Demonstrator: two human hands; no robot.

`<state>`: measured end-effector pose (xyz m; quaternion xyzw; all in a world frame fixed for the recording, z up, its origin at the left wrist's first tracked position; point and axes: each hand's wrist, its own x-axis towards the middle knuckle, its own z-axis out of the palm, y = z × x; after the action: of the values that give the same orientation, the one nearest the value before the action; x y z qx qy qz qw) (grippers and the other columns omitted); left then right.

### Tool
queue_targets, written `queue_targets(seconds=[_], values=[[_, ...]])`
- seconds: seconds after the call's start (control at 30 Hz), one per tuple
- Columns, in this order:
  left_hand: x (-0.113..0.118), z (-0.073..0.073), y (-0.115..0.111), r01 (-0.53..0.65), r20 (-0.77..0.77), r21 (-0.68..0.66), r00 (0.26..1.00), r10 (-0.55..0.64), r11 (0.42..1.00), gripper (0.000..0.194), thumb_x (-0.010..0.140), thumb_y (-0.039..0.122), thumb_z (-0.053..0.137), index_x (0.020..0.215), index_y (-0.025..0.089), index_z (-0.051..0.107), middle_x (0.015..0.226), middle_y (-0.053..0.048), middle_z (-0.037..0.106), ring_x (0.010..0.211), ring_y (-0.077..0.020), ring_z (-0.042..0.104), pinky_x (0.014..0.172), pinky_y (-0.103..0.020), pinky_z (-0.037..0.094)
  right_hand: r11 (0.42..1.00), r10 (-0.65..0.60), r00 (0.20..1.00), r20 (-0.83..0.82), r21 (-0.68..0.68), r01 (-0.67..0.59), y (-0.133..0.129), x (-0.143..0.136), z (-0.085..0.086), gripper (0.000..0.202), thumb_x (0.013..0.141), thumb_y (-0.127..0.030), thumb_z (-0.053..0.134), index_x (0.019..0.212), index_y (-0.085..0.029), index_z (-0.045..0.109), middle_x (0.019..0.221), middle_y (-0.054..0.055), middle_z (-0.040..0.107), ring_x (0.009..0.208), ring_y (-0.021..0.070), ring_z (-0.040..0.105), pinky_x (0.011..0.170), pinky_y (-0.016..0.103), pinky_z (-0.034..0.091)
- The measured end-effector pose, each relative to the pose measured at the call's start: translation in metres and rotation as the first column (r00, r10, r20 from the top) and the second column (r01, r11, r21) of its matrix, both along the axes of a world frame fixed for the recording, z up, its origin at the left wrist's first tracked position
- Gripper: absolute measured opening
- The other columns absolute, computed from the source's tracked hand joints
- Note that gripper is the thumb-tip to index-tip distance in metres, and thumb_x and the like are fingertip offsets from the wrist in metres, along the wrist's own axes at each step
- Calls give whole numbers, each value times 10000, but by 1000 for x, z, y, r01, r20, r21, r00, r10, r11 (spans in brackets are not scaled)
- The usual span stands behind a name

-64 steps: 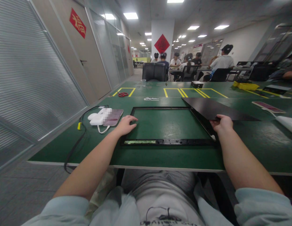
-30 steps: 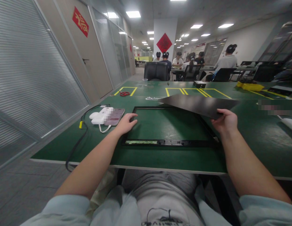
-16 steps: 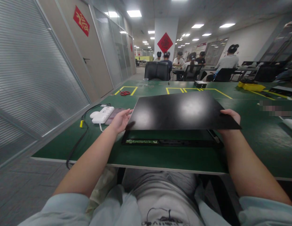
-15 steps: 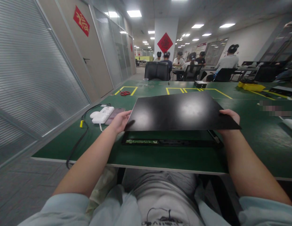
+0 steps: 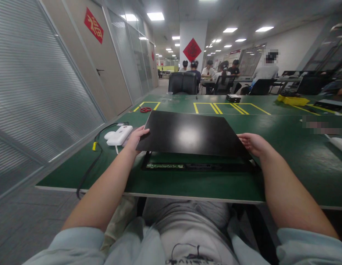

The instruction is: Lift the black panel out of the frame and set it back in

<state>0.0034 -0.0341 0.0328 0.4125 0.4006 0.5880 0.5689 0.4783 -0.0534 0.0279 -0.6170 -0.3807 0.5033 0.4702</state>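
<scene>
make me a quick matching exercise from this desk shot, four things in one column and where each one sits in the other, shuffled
Things:
1. black panel
2. black frame
3. red scissors
4. white power strip

Places:
A. in a yellow-taped box at the far left of the table
B. held at both side edges by the hands
C. left of the left hand
D. flat on the green mat under the panel

Pairs: 1-B, 2-D, 3-A, 4-C

The black panel (image 5: 191, 133) I hold looks smooth and semi-glossy, throwing back a soft blur of the ceiling lights. The black frame (image 5: 198, 166) under it, at the frame's centre, looks like matt plastic. The table (image 5: 292, 162) has a matt green mat surface. The white power strip (image 5: 119, 135), left of centre, looks like smooth glossy plastic. My sleeves (image 5: 77, 243) at the bottom corners are soft pale cloth.
</scene>
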Motion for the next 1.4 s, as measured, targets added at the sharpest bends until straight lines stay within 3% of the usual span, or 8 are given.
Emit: queue_targets(seconds=[0.13,0.27,0.47,0.83,1.13,1.27,1.4], values=[[3,3,-3,-43,3,-17,999,43,999,348,668,120,690,1011,115,750,742,-38,779,563,-165,674,526,-235,519,998,-60,998,-32,-24,59,2,1,-4,169,860,-138,540,964,-141,672,597,34,628,389,72,374,339,183,245],[4,2,-3,-51,-16,-34,999,50,998,282,651,121,705,930,110,747,773,-63,789,582,-172,684,534,-240,518,991,-126,988,91,-24,129,0,-4,-4,254,863,-175,577,1109,-144,634,695,88,718,382,66,321,338,181,217],[3,-1,-3,-26,-27,-31,999,25,999,293,633,124,743,926,117,756,778,-56,798,574,-166,678,568,-252,544,978,-203,952,227,-7,210,3,-4,-8,384,824,-226,648,1201,-162,608,607,68,686,353,76,317,344,186,205],[8,1,-4,-43,-10,-70,999,43,997,305,631,108,704,930,101,759,788,-72,799,576,-171,678,536,-246,516,990,-123,953,278,-32,137,-1,-4,-6,241,866,-226,615,1089,-140,646,653,110,712,357,63,281,347,204,215],[12,-4,-6,-27,-25,-98,999,25,995,352,651,98,722,1001,96,765,800,-85,802,683,-229,744,610,-287,567,980,-193,901,388,28,198,-3,-3,-6,92,859,-178,620,948,-160,638,593,62,677,349,69,313,357,208,219],[15,-5,-8,14,-49,-118,999,-20,993,414,663,95,744,1077,94,767,816,-92,808,714,-238,764,639,-291,586,972,-229,885,405,52,227,-4,-1,-5,87,858,-174,626,944,-164,636,584,53,667,347,73,337,364,216,243],[19,-5,-10,16,-90,-167,995,-31,986,357,687,74,743,1042,105,773,789,-89,805,697,-231,769,630,-282,594,966,-250,857,450,50,255,-3,1,-5,110,837,-174,645,945,-159,653,589,57,668,348,76,350,367,225,267]])
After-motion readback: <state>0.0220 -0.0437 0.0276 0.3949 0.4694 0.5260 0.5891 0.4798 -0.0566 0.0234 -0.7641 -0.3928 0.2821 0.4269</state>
